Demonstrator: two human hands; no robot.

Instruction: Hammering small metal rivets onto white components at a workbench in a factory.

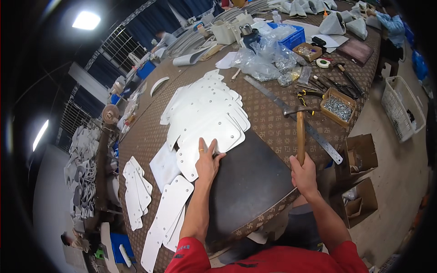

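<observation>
My left hand (pixel 207 162) lies with its fingers spread on the front edge of a fanned pile of white flat panels (pixel 202 107) dotted with small metal rivets. In my right hand (pixel 304 172) is the wooden handle of a hammer (pixel 300 132), held upright with its head at the top. Between my hands a dark flat mat (pixel 248 182) covers the table's near side. More riveted white strips (pixel 166 218) overlap close to my left forearm, and a smaller stack of white pieces (pixel 136 193) lies further left.
A steel ruler (pixel 318 138) lies beyond the hammer, near a small box of metal fasteners (pixel 337 108) and several hand tools. Clear plastic bags (pixel 261 63) and a blue crate (pixel 293 37) stand farther back. Cardboard boxes (pixel 361 152) and a white basket (pixel 403 109) are at right. Other people work nearby.
</observation>
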